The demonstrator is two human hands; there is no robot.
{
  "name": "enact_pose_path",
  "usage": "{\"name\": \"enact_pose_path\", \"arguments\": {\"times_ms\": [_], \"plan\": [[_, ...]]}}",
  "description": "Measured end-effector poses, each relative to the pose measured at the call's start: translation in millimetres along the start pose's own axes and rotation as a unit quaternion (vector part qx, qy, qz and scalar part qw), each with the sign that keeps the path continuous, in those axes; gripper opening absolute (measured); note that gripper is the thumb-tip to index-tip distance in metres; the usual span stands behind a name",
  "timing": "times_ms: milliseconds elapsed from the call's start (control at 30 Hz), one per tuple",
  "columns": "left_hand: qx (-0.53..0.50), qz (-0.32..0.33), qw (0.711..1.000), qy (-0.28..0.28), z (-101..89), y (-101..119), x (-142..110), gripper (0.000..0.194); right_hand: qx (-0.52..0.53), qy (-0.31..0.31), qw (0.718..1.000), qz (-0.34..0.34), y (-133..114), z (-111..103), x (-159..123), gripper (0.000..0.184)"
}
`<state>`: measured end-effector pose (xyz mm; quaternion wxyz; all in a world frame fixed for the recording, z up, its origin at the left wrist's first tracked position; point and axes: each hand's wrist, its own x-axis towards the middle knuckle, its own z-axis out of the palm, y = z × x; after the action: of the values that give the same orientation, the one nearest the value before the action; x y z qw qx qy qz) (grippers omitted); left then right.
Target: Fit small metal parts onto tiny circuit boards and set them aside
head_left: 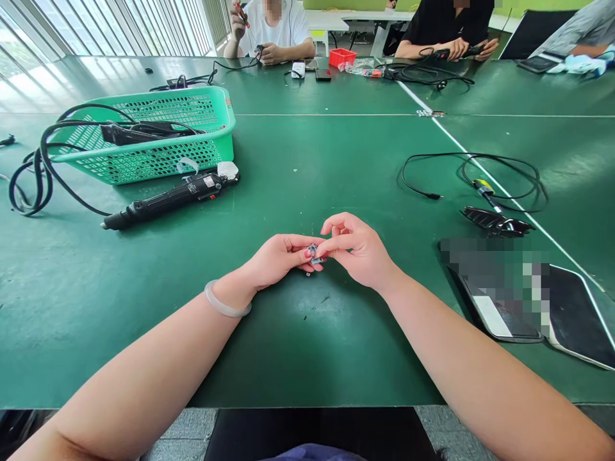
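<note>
Small metallic part (312, 250) held in left hand (277, 259); right hand (359, 251) touching, grip unclear.

2 hands (307, 256) hold small metal part (314, 253) over green table (307, 358); black electric screwdriver (168, 198) beside green basket (158, 153), 2 phones right.

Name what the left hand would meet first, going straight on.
Likely the right hand, whose fingers are close to the small metallic piece in the left hand; depth is unclear.
</note>
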<state>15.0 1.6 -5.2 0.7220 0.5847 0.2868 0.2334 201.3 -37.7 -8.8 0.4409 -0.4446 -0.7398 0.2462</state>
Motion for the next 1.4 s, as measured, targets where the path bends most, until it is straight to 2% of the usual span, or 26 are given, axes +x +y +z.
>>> {"name": "enact_pose_path", "arguments": {"times_ms": [500, 733, 833, 900, 1000, 1067, 1167, 1267, 1400], "plan": [[0.008, -0.015, 1.000, 0.006, 0.5, 0.3, 0.9, 0.030, 0.028, -0.031, 0.999, -0.004, 1.7, -5.5, 0.2, 0.020], [0.024, -0.024, 0.999, 0.000, -0.6, 0.5, 0.1, 0.032, 0.026, -0.026, 0.999, -0.024, 2.1, -3.5, -1.2, 0.021], [0.012, -0.030, 0.999, -0.001, -0.9, -0.3, 0.3, 0.031, 0.022, -0.019, 0.999, -0.013, 0.4, -3.1, -0.7, 0.020], [-0.005, -0.036, 0.999, 0.005, -0.7, -1.6, 1.2, 0.030, 0.006, 0.006, 1.000, 0.005, -0.4, -3.9, 0.4, 0.019], [-0.049, -0.023, 0.996, 0.065, -0.3, -4.1, 4.0, 0.029, -0.033, 0.043, 0.997, 0.060, -1.1, -6.6, 1.7, 0.014], [-0.084, -0.003, 0.988, 0.130, -0.3, -5.2, 6.1, 0.028, -0.061, 0.019, 0.992, 0.106, -1.3, -8.3, 1.6, 0.009], [-0.117, 0.011, 0.973, 0.198, -0.8, -5.0, 8.2, 0.024, -0.111, -0.090, 0.981, 0.130, -1.3, -7.0, 0.0, 0.013], [-0.126, 0.009, 0.969, 0.211, -1.4, -4.3, 8.5, 0.025, -0.148, -0.163, 0.968, 0.117, -1.2, -0.6, -1.1, 0.011], [-0.121, 0.010, 0.971, 0.204, -2.0, -5.1, 7.9, 0.028, -0.175, -0.170, 0.963, 0.116, -1.7, 5.7, 0.1, 0.020]]}}
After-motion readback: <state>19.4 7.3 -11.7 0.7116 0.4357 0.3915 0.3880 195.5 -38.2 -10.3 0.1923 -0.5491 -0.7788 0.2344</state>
